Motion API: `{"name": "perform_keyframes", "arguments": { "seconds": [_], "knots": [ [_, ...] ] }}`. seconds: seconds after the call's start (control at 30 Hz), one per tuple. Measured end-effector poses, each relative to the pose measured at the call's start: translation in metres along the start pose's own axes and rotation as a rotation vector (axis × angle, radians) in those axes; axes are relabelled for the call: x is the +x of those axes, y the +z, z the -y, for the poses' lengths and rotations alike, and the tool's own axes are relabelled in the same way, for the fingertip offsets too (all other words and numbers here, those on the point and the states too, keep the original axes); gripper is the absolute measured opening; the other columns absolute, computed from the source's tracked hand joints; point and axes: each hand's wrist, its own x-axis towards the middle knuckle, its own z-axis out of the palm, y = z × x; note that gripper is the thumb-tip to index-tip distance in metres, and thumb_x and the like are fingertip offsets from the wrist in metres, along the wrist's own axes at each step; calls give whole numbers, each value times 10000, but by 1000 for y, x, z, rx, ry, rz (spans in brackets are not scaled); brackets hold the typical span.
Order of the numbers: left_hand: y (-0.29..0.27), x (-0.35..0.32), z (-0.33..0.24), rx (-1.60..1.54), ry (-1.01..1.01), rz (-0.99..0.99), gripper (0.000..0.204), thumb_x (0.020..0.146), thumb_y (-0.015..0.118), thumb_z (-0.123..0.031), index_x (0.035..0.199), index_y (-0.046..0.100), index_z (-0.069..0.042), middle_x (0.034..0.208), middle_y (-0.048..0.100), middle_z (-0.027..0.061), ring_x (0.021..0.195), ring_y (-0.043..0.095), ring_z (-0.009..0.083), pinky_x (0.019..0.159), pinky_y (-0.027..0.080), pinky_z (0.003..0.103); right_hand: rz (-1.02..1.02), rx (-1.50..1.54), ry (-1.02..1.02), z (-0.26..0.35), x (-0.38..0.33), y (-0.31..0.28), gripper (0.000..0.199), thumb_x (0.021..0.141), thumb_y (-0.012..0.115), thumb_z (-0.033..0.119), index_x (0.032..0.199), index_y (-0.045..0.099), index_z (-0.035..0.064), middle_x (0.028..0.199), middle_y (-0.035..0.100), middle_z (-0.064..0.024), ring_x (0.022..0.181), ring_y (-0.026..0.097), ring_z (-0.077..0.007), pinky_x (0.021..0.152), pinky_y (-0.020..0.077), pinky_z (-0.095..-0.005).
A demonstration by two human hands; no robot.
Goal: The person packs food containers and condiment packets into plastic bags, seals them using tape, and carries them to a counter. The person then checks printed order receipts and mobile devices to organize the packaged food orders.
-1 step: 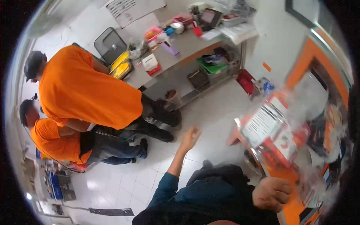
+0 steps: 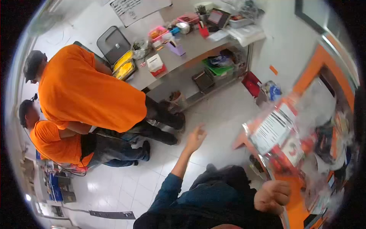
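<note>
My hands and the plastic bag

From my head: my left hand (image 2: 196,137) is spread open over the floor, holding nothing. My right hand (image 2: 273,196) is curled into a fist, just beside the clear bag (image 2: 280,133) of packets at my right. I think it is light, soft and slippery; grab the top edge.

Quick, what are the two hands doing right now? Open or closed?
Left hand: open, fingers spread, holding nothing, out over the tiled floor.
Right hand: closed in a fist by the clear plastic bag; whether it grips the bag cannot be told.
</note>
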Motion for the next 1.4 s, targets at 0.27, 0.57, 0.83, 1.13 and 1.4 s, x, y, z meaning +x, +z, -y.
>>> {"name": "perform_keyframes", "arguments": {
  "seconds": [0.27, 0.57, 0.83, 1.13, 1.4],
  "knots": [
    [-71, 237, 69, 533, -28, -212, 595, 718, 540, -392, 1163, 330, -58, 1001, 489, 182, 973, 435, 365, 807, 339, 440, 707, 203, 622, -53, -94, 124, 26, 697, 478, 28, 716, 492, 16, 539, 459, -61, 464, 427, -161, 430, 348, -283],
    [-225, 472, 146, 914, -705, -605, 1020, 516, 558, -659, 1295, 80, -205, 1265, 149, 292, 1153, 143, 476, 909, 109, 573, 733, -151, 1097, -218, -194, 189, 87, 760, 448, 17, 790, 514, -31, 681, 504, -80, 601, 481, -130, 575, 381, -224],
    [-264, 524, 172, 546, -1005, -725, 859, 455, 694, -413, 1168, 252, -228, 1160, 340, 207, 1070, 329, 397, 848, 266, 525, 703, -375, 1200, -363, -229, 211, 86, 776, 480, 69, 786, 531, 1, 676, 511, -46, 611, 480, -106, 572, 377, -214],
    [-200, 570, 25, -881, -166, -308, 707, 537, 617, -17, 1099, 201, -124, 1041, 394, 189, 856, 497, 236, 680, 452, 305, 1009, -612, 1030, -631, -301, 226, 148, 754, 543, 126, 830, 548, -1, 694, 531, -52, 639, 496, -131, 580, 400, -245],
    [-68, 704, 49, -41, -274, -276, 680, 554, 670, -207, 1089, 264, -99, 1092, 363, 233, 984, 421, 339, 800, 354, 457, 1307, -526, 480, -822, -336, 265, 154, 663, 494, -9, 811, 534, -5, 790, 544, -158, 723, 523, -307, 641, 421, -364]
  ]
}}
